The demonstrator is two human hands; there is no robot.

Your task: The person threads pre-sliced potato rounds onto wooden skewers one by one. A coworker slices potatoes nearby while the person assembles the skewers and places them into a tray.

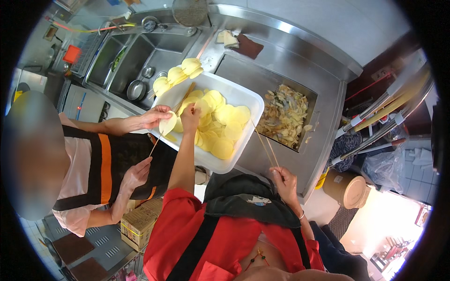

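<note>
My left hand (191, 117) reaches into a white plastic tub (261, 105), its fingers pinched on a thin, pale yellow slice (201, 108), apparently potato. Many more round slices (222, 145) are heaped in the tub. Two thin bamboo skewers (264, 144) are in the grip of my right hand (285, 182), beside the tub's near right corner; their tips point up toward its rim. Several bunches of threaded slices (175, 75) rest across the tub's far left corner. Loose skewers (185, 95) lie inside along its left side.
At left, a co-worker's hands (154, 118) hold a skewer with one slice (168, 123). A rectangular opening in the steel counter (246, 70) holds peelings (288, 116). Metal bowls (136, 90) sit in the sink (140, 52). Mop handles (381, 119) lean at right; cardboard boxes (140, 223) stand lower left.
</note>
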